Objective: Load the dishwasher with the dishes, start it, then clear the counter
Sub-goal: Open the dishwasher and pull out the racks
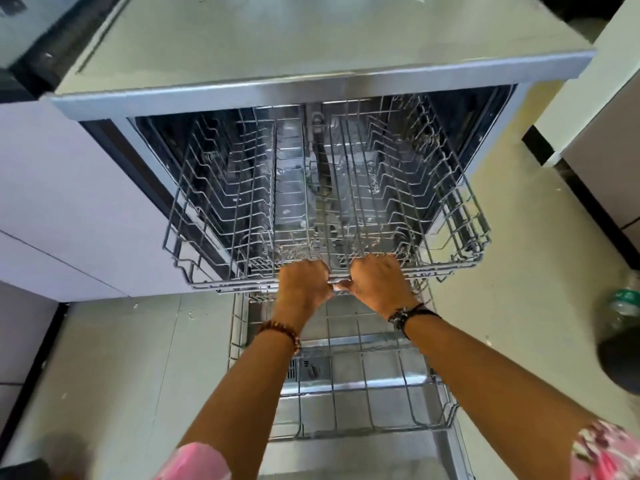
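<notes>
We see a pale grey, smooth worktop [277, 39] with a metal front edge above the open dishwasher. On the pale tiled floor [540, 244] at the right, 1 clear plastic bottle [621, 315] stands.

Head view. Left hand [303, 284] and right hand [377, 284] grip the front rail of the upper rack [221, 209], side by side, thumbs nearly touching. The rack stands out from the dishwasher [346, 86]; the lower rack [377, 386] lies over the open door [349, 455] beneath.
</notes>
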